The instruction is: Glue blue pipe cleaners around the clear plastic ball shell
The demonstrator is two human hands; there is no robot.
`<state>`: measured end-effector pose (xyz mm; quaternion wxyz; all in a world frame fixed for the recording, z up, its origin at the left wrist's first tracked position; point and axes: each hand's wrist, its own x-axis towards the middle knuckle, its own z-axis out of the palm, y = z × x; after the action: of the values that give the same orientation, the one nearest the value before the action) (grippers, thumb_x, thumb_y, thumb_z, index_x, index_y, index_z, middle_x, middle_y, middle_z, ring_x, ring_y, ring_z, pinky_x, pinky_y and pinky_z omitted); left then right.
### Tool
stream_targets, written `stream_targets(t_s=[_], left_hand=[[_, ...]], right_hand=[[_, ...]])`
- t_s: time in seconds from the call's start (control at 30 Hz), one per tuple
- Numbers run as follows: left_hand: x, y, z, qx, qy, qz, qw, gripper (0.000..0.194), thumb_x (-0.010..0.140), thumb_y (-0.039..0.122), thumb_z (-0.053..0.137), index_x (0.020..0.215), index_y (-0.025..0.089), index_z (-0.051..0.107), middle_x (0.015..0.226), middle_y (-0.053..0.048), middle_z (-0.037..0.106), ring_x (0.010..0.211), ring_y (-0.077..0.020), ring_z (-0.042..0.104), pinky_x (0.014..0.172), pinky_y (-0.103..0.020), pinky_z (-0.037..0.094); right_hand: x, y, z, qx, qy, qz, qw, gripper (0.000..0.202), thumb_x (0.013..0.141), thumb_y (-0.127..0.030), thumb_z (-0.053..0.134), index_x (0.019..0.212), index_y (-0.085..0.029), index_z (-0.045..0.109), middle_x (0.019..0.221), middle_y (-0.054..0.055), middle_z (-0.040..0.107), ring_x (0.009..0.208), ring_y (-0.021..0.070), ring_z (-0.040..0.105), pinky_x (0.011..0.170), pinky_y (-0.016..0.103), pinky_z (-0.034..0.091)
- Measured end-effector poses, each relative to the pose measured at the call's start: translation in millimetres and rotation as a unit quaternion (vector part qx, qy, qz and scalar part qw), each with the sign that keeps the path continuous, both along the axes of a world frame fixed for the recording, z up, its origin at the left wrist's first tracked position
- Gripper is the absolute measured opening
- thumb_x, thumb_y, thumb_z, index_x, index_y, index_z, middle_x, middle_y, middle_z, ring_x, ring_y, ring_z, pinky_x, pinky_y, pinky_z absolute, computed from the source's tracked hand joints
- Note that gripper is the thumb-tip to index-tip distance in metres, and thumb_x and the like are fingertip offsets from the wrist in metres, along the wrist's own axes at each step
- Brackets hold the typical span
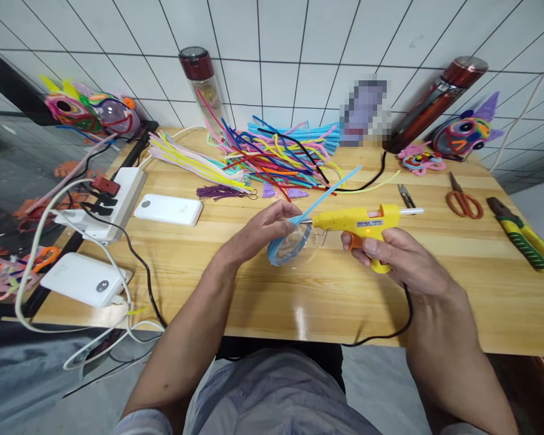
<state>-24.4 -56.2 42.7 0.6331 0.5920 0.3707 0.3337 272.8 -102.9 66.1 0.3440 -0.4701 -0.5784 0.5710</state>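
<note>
In my right hand (390, 251) is a yellow hot glue gun (356, 222), with fingers around its handle and orange trigger. A white glue stick (411, 211) juts from its back end. The metal nozzle points left and meets the work beside my left fingertips. My left hand (272, 226) is closed on a light blue pipe cleaner (333, 192), whose free end sticks up to the right. Its lower part curves around a clear round plastic piece (306, 254); the far side of that piece is hidden by my fingers.
A pile of coloured pipe cleaners (276, 154) lies behind my hands. Scissors (464, 202), pliers (521, 232) and small snips (406, 198) are at right. Power banks (168, 209), a power strip (122, 202) and cables crowd the left. A red thermos (435, 106) leans against the wall.
</note>
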Motion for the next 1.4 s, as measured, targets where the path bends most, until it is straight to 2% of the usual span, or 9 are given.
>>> stream_targets(t_s=[0.4, 0.67, 0.83, 1.07, 1.4], left_hand=[[0.4, -1.3, 1.9, -0.016, 0.019, -0.005, 1.000, 0.040, 0.086, 0.048, 0.071, 0.114, 0.021, 0.065, 0.110, -0.004, 0.070, 0.097, -0.0219, 0.062, 0.081, -0.033, 0.047], [0.6, -1.6, 2.9, -0.018, 0.015, -0.003, 1.000, 0.039, 0.084, 0.048, 0.072, 0.113, 0.022, 0.066, 0.105, -0.003, 0.069, 0.092, -0.0210, 0.062, 0.076, -0.032, 0.047], [0.9, -1.6, 1.8, -0.019, 0.012, 0.001, 1.000, 0.038, 0.084, 0.047, 0.072, 0.112, 0.022, 0.067, 0.105, -0.003, 0.069, 0.093, -0.0216, 0.062, 0.078, -0.033, 0.048], [-0.1, -1.5, 1.7, -0.027, 0.005, -0.005, 1.000, 0.041, 0.085, 0.049, 0.074, 0.114, 0.022, 0.067, 0.106, -0.003, 0.069, 0.091, -0.0206, 0.061, 0.078, -0.032, 0.046], [1.0, -2.4, 2.5, -0.022, 0.003, -0.006, 1.000, 0.040, 0.084, 0.048, 0.072, 0.114, 0.021, 0.066, 0.105, -0.003, 0.068, 0.090, -0.0201, 0.060, 0.077, -0.032, 0.046]], right_hand=[[0.2, -0.2, 2.1, 0.004, -0.023, 0.001, 1.000, 0.057, 0.088, -0.073, 0.083, 0.070, -0.021, 0.070, 0.089, 0.007, 0.072, 0.072, 0.0175, 0.056, 0.069, 0.035, 0.049], [1.6, -0.7, 1.9, -0.010, -0.018, -0.008, 1.000, 0.058, 0.087, -0.073, 0.084, 0.066, -0.022, 0.067, 0.090, 0.008, 0.073, 0.074, 0.0188, 0.057, 0.063, 0.033, 0.045], [-0.1, -0.6, 3.2, -0.011, -0.014, -0.016, 1.000, 0.057, 0.084, -0.075, 0.086, 0.071, -0.022, 0.069, 0.089, 0.009, 0.074, 0.075, 0.0204, 0.060, 0.061, 0.033, 0.044], [-1.7, -0.6, 5.0, -0.010, -0.013, -0.017, 1.000, 0.060, 0.083, -0.076, 0.087, 0.066, -0.021, 0.068, 0.085, 0.008, 0.073, 0.071, 0.0181, 0.056, 0.060, 0.033, 0.043], [-5.5, 0.9, 9.2, -0.016, -0.007, -0.022, 1.000, 0.058, 0.078, -0.078, 0.090, 0.079, -0.021, 0.078, 0.080, 0.005, 0.070, 0.061, 0.0144, 0.050, 0.057, 0.032, 0.043]])
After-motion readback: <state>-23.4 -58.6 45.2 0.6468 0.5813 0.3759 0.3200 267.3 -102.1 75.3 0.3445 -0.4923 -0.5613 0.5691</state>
